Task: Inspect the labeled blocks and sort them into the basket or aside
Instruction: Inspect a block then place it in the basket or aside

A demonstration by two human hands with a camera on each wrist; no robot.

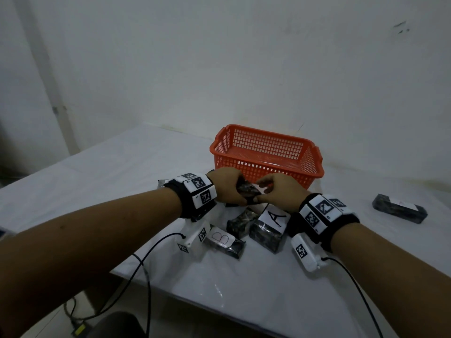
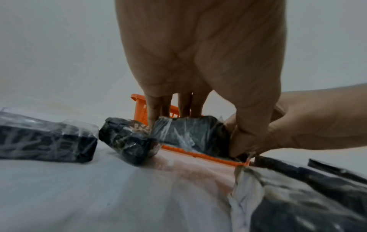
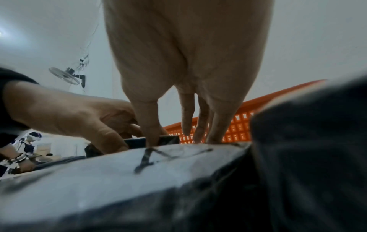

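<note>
Black wristbands (image 1: 188,203) with white coded tags, trailing black cables (image 1: 146,264)

Left hand (image 1: 225,185) and right hand (image 1: 280,189) raised together, fingers curled in a shared grip.

I see a white table (image 1: 122,181) against a white wall (image 1: 244,57), and a wall-mounted fan (image 3: 65,76).

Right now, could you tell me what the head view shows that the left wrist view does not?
Head only: the B block, the A block, the lone block set far right, and the whole basket. Left wrist only: the held block's wrapped underside. Both: left hand and right hand gripping that block before the basket.
</note>
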